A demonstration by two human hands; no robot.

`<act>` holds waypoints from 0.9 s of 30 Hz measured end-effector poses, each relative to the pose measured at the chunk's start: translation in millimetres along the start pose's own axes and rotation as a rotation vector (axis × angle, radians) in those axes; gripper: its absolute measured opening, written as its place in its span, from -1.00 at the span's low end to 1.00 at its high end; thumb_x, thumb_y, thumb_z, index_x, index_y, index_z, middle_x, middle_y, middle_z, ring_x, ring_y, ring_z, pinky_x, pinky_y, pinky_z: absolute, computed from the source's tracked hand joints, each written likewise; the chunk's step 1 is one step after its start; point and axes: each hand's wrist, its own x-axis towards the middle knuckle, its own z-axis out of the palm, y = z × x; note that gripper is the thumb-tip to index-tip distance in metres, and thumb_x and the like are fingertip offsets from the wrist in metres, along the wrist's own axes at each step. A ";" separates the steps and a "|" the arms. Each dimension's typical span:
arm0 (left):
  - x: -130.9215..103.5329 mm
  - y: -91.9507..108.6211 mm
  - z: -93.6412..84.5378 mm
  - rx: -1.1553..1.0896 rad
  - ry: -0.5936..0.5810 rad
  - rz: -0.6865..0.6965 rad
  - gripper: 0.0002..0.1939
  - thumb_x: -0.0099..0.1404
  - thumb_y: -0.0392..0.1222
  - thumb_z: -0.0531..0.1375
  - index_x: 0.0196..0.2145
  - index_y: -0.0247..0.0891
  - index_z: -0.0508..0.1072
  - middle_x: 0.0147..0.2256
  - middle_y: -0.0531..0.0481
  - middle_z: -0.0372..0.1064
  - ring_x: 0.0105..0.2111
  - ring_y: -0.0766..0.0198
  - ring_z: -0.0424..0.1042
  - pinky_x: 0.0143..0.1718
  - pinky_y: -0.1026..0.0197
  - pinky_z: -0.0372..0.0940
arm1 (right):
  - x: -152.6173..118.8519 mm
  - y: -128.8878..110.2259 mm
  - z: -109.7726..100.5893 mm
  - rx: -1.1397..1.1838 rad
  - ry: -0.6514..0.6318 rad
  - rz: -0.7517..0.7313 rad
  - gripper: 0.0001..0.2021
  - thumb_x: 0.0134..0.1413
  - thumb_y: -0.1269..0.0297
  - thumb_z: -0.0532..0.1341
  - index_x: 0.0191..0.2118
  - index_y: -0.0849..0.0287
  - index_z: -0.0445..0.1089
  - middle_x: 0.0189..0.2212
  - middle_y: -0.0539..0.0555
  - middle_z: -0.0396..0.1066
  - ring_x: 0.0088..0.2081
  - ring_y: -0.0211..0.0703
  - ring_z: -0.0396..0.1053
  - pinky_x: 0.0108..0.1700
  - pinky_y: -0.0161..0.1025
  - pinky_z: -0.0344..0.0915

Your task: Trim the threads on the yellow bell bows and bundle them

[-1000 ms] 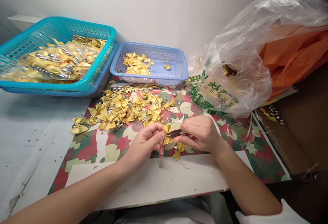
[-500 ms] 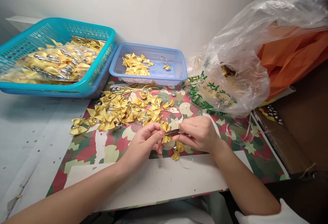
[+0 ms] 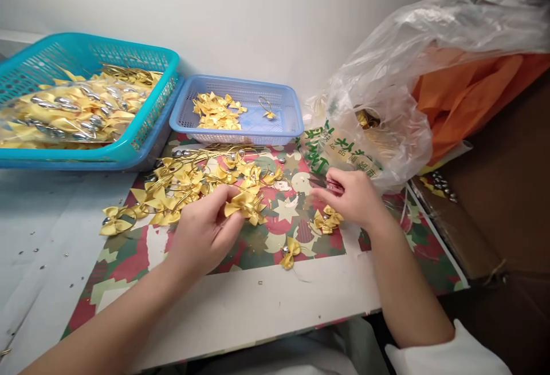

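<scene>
My left hand is at the front edge of a pile of yellow ribbon bows. Its thumb and fingers close on a yellow bow, though the fingertips are partly hidden. My right hand is wrapped round a small dark metal tool with a reddish handle; its exact kind is unclear. Just below that hand lie some yellow bows with a silver bead. Between my hands, nearer to me, rests a single bow with a silver bead and a thin wire.
A turquoise basket at the left holds bagged bows with silver beads. Behind the pile stands a blue basket with bows and a ring. A clear plastic bag and orange material fill the right. Patterned paper covers the table.
My hands have moved apart. The left went left to the pile and takes hold of a bow; the right moved right with the tool. Bows now lie below the right hand.
</scene>
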 end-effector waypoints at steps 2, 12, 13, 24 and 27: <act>5.0 -4.7 -5.4 0.287 -0.074 0.110 -0.90 0.18 -0.29 0.02 -0.46 -0.21 0.28 -0.66 0.15 0.07 -0.65 0.32 0.12 -0.58 0.25 0.01 | -1.3 2.5 -7.3 -0.041 -0.117 0.077 -0.50 -0.11 0.01 0.33 -0.56 0.12 -0.04 -0.66 -0.15 0.03 -0.57 -0.33 -0.02 -0.50 -0.33 -0.11; 9.5 -9.7 -12.1 0.576 0.236 0.378 -0.81 0.20 -0.40 0.07 -0.30 -0.22 0.43 -0.34 -0.06 0.39 -0.43 0.21 0.38 -0.63 0.25 0.08 | -8.2 2.6 -12.7 -0.040 -0.383 0.086 -0.72 -0.14 0.48 0.18 -0.51 0.12 -0.02 -0.56 -0.11 0.13 -0.52 -0.31 0.07 -0.49 -0.33 -0.09; 8.4 -8.0 -12.7 0.484 0.301 0.443 -0.79 0.18 -0.44 0.08 -0.31 -0.21 0.42 -0.36 -0.04 0.37 -0.44 0.24 0.36 -0.58 0.25 0.14 | -8.1 2.2 -11.1 -0.038 -0.382 0.077 -0.73 -0.13 0.50 0.16 -0.51 0.12 -0.02 -0.56 -0.11 0.13 -0.52 -0.30 0.07 -0.49 -0.33 -0.10; -52.9 20.5 29.4 -0.353 -0.443 0.646 -0.73 0.23 -0.44 0.05 -0.14 -0.22 0.33 -0.34 -0.10 0.43 -0.41 0.24 0.38 -0.44 0.24 0.29 | -12.5 -10.6 -18.5 0.314 0.021 0.076 -0.64 -0.05 0.45 0.22 -0.55 0.11 -0.05 -0.60 -0.09 0.25 -0.48 -0.26 0.29 -0.46 -0.35 0.05; -49.4 24.7 32.0 -0.683 -0.475 0.041 -0.82 0.36 -0.29 0.06 -0.09 -0.18 0.31 -0.24 -0.10 0.38 -0.39 0.28 0.40 -0.43 0.27 0.37 | -16.0 -25.6 -13.4 0.585 0.109 0.022 -0.65 -0.06 0.42 0.28 -0.54 0.11 0.02 -0.51 -0.03 0.42 -0.45 -0.23 0.36 -0.42 -0.32 0.17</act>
